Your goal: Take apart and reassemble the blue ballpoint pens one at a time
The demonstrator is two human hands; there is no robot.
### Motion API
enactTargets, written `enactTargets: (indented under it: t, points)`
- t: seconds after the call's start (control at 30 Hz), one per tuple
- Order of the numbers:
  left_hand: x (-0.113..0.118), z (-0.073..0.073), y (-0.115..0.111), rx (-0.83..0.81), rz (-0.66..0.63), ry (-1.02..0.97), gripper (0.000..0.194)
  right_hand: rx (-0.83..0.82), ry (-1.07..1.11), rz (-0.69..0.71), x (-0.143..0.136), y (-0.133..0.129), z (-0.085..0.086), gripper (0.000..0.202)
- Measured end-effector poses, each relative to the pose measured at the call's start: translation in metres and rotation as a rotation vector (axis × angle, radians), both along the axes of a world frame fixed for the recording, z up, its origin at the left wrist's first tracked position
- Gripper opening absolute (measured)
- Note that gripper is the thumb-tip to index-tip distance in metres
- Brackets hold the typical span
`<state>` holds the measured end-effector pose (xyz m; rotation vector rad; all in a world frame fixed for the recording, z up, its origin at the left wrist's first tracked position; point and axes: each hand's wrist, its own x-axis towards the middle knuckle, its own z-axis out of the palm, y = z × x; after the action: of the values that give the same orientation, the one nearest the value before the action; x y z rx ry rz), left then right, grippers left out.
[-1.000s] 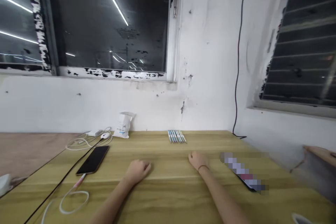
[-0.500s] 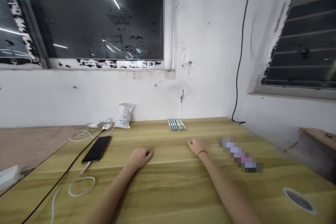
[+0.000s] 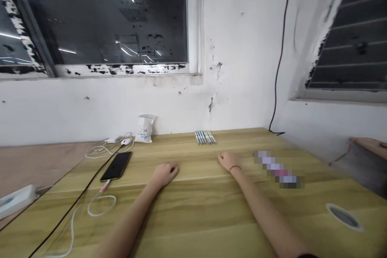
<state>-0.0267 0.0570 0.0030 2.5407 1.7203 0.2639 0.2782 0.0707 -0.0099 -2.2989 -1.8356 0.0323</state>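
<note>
My left hand (image 3: 165, 173) rests on the wooden table (image 3: 187, 209), its fingers curled in and closed with nothing showing in them. To its left lies a black phone (image 3: 116, 166) with a charging cable (image 3: 105, 186) plugged in. My right hand (image 3: 228, 161), with a thin dark band at the wrist, also lies on the table with its fingers curled closed; I see no object in it. Beyond the hands, nearer the right one, several slim pens (image 3: 205, 137) lie side by side in a row. A blurred-out, long object (image 3: 276, 168) lies right of my right hand.
A white packet (image 3: 144, 129) stands against the wall, with a coiled white cable and charger (image 3: 114, 140) beside it. A black cord (image 3: 81, 193) runs down the left side. At left is a white power strip (image 3: 18, 200); at right, a round table grommet (image 3: 344, 217).
The whole view has shifted slightly, so the table and objects sit a little higher in the picture. Both hands stay in about the same place on the table, still curled.
</note>
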Motion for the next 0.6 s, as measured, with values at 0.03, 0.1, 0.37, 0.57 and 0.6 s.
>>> enactTargets:
  t: [0.03,0.1,0.37,0.57,0.6]
  points:
    - [0.000,0.001,0.000,-0.001,0.005,0.000,0.040,0.000,0.000,0.001,0.000,0.000,0.000,0.043]
    - [0.001,0.001,-0.001,-0.002,0.019,0.001,0.040,0.000,0.001,0.000,0.000,0.000,0.000,0.043]
    - [0.002,-0.003,0.007,-0.001,0.134,0.048,0.045,-0.011,0.021,-0.007,0.001,0.000,0.000,0.044]
    - [0.001,-0.005,0.017,0.022,0.280,0.052,0.046,-0.031,0.015,0.002,-0.004,-0.001,0.005,0.046]
    - [0.002,-0.005,0.019,0.029,0.299,0.050,0.046,-0.036,0.014,0.006,-0.006,-0.001,0.005,0.046]
